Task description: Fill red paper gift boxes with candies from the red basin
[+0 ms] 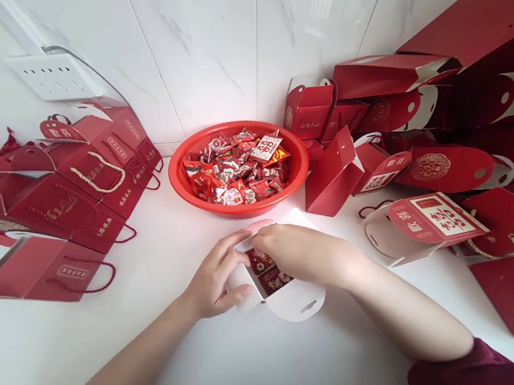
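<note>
Both hands are on a small open gift box (pixel 268 279) sitting on the white surface (pixel 70 356), right in front of the red basket (pixel 238 168) full of wrapped candies (pixel 240 172). Left hand (pixel 216 280) cups the box's left wall, thumb underneath and fingers curled over the rim. Right hand (pixel 293 251) covers the top from the other side, fingertips down at the opening where a few red candy packets (pixel 267 273) already sit. So the hands are close together, both wrapped on the box.

It looks like thin card, so I'd guess light and easy to crush. Best held by the side walls or the base, not by the floppy flap with the handle slot sticking out toward the camera.

Room is tightish: folded red boxes (pixel 73 198) stacked on the left, more red boxes (pixel 424 164) heaped on the right, basket just behind. The open space is on the near side, toward the surface's front edge.
</note>
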Tool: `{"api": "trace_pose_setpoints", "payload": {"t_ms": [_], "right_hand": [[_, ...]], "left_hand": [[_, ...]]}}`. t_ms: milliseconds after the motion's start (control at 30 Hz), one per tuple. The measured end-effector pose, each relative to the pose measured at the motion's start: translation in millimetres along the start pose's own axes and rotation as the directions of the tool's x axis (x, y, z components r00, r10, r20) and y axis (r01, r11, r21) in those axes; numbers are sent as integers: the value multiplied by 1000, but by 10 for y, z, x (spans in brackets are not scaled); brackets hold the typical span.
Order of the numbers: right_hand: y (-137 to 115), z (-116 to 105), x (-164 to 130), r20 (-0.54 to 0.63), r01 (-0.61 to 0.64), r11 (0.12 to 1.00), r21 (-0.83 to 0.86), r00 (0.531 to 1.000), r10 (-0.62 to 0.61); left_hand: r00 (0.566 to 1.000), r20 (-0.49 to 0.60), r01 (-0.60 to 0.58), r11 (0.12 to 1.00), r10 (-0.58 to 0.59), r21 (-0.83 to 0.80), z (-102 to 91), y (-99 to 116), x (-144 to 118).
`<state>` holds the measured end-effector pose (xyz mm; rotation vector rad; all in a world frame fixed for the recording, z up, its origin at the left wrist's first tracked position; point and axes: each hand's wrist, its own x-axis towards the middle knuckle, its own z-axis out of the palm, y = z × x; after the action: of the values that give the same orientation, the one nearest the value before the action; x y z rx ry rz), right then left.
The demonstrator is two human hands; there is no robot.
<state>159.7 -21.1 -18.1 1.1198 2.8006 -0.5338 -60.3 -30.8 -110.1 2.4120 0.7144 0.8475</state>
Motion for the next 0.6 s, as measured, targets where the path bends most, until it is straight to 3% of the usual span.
{"api": "trace_pose_setpoints", "payload": {"t_ms": [167,333,600], "right_hand": [[4,-4,39,87,-56,998,-17,995,57],[-22,38,139,182,-22,1000,-15,983,25],[-76,76,226,232,-40,998,-47,971,50]], "left_hand": [[1000,-9,-1,1000,1,-12,9,-14,-12],[1000,0,2,1000,-2,-1,3,-4,-7],[999,12,49,999,-49,-17,-27,33,4]]}}
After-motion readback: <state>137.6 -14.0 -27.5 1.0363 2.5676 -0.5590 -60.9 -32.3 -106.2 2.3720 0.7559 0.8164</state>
